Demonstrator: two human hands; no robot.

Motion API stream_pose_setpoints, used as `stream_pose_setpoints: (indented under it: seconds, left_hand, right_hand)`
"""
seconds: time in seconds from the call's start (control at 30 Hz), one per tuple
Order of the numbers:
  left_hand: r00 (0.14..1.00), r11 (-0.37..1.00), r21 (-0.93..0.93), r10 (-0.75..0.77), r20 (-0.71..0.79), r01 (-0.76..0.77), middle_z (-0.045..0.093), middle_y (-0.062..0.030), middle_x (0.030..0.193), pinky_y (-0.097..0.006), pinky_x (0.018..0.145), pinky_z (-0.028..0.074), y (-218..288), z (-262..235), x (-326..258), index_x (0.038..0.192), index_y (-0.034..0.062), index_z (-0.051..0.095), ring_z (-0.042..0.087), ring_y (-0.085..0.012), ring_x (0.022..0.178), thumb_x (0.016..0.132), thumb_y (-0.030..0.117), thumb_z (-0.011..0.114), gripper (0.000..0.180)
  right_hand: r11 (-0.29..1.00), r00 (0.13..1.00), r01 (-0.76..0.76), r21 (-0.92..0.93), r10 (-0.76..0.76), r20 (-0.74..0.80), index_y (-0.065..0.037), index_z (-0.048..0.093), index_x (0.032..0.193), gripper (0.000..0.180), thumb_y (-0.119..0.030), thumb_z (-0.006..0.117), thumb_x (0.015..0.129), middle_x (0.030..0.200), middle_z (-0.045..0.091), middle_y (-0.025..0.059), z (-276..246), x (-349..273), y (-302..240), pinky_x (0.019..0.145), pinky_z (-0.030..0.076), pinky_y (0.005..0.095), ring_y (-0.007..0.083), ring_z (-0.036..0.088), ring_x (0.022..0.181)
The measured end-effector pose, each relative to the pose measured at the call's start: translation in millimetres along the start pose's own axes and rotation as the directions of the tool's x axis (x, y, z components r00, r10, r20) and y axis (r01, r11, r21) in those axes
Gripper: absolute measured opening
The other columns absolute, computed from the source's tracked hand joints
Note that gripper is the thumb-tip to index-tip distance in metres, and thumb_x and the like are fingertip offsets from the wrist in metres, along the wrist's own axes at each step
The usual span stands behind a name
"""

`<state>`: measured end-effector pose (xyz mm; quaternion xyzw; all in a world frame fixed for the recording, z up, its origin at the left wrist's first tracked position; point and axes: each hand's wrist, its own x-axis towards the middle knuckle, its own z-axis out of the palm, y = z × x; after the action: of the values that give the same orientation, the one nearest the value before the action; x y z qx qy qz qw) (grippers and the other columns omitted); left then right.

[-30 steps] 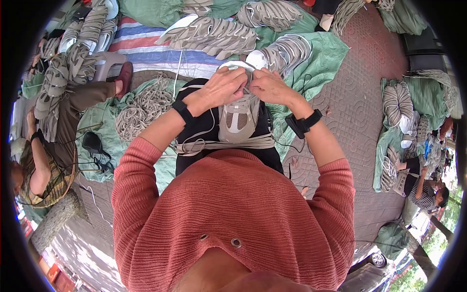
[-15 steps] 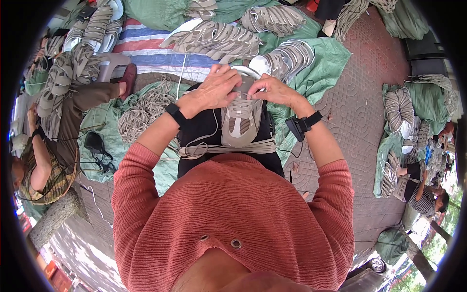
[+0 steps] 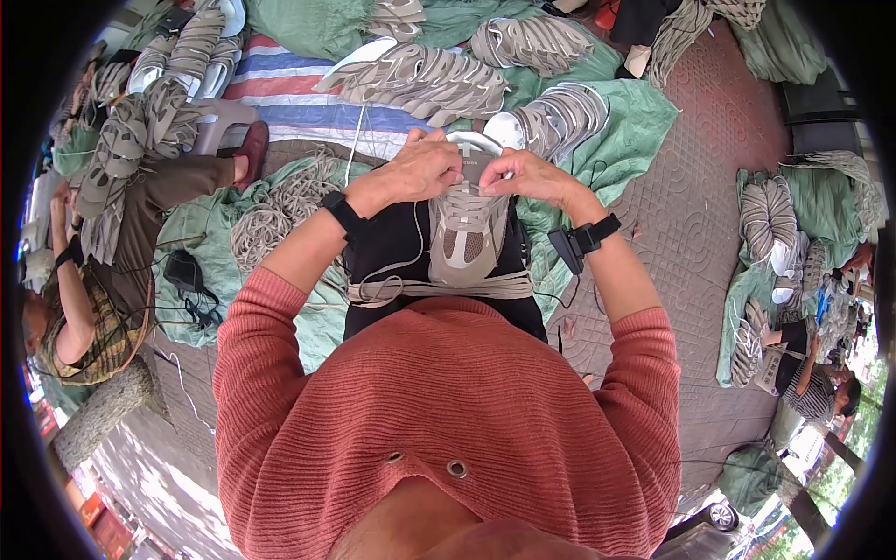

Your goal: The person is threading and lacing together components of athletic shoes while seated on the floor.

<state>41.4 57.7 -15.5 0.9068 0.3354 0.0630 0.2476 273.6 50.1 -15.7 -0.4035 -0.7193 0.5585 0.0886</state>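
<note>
A grey-beige mesh sneaker upper (image 3: 464, 245) rests on my lap, toe toward me, its tongue standing up at the far end. Pale laces (image 3: 464, 203) cross its front. My left hand (image 3: 422, 170) is closed on the upper's left edge beside the tongue, fingers curled. From the right, my right hand (image 3: 525, 177) pinches lace at the upper eyelets with thumb and forefinger; the fingertips partly cover it. A loose lace hangs along the left side of the upper. A bundle of laces (image 3: 378, 291) lies across my thighs.
Beyond my knees, stacked uppers (image 3: 425, 79) lie on a striped sheet (image 3: 280, 89) and green sacking (image 3: 644, 107). A heap of laces (image 3: 266, 224) is at my left. Another person (image 3: 79, 308) sits at the far left; someone else (image 3: 817, 383) works at the far right.
The view has shifted slightly. My left fingers have curled in more tightly at the tongue, and the right hand stays pinched near the eyelets.
</note>
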Motion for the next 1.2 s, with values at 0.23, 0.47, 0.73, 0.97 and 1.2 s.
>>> stream_pose_setpoints:
  seconds: [0.23,0.47,0.73,0.97,1.2]
  left_hand:
    - [0.992,0.972,-0.202,-0.118,0.043,0.124,0.053,-0.0027,0.081,-0.037,0.080,0.030,-9.4,3.8,4.2,0.080,0.0076,0.058,0.045,-0.0213,0.090,0.087,0.026,0.058,0.020]
    - [0.988,0.998,-0.035,-0.051,0.146,0.056,0.051,-0.0029,0.081,-0.037,0.081,0.030,-3.5,-6.5,4.8,0.078,0.0092,0.057,0.045,-0.0212,0.091,0.086,0.030,0.060,0.023]
    - [0.879,0.831,0.443,0.446,-0.168,-0.337,0.048,-0.0064,0.079,-0.034,0.073,0.041,15.7,-1.8,-9.1,0.082,0.0072,0.048,0.053,-0.0217,0.080,0.073,0.013,0.057,0.014]
    - [0.914,0.747,0.535,0.378,0.146,-0.394,0.049,-0.0043,0.072,-0.029,0.046,0.046,19.0,12.9,-54.0,0.085,0.0096,0.049,0.058,-0.0164,0.056,0.074,0.015,0.055,0.014]
    - [0.933,0.739,0.615,0.361,-0.019,-0.273,0.051,-0.0017,0.078,-0.028,0.052,0.048,-18.4,-24.6,-49.2,0.088,0.0139,0.050,0.058,-0.0163,0.067,0.075,0.014,0.054,0.014]
  right_hand:
    - [0.993,0.998,0.011,0.114,-0.018,0.064,-0.007,0.069,0.091,0.015,-0.015,0.067,0.078,0.084,0.055,0.0016,-7.1,-1.1,-0.9,0.079,0.041,0.0261,0.0135,0.052,0.086]
    - [0.997,0.999,-0.010,0.072,0.007,0.036,-0.006,0.069,0.091,0.016,-0.016,0.067,0.079,0.085,0.059,0.0031,0.2,6.2,0.3,0.077,0.043,0.0273,0.0139,0.054,0.084]
    - [0.943,0.967,-0.183,-0.277,0.122,-0.222,-0.008,0.067,0.076,0.011,-0.017,0.065,0.070,0.075,0.066,0.0065,19.1,11.3,-11.1,0.076,0.045,0.0358,0.0218,0.062,0.078]
    - [0.840,0.867,-0.201,-0.504,-0.087,-0.490,-0.014,0.062,0.065,0.004,-0.015,0.065,0.067,0.063,0.062,0.0006,52.5,14.4,5.6,0.078,0.035,0.0386,0.0192,0.057,0.084]
    - [0.882,0.852,-0.067,-0.467,-0.194,-0.487,-0.015,0.063,0.068,0.004,-0.016,0.066,0.069,0.062,0.059,-0.0039,50.3,14.8,3.3,0.077,0.032,0.0359,0.0164,0.054,0.077]
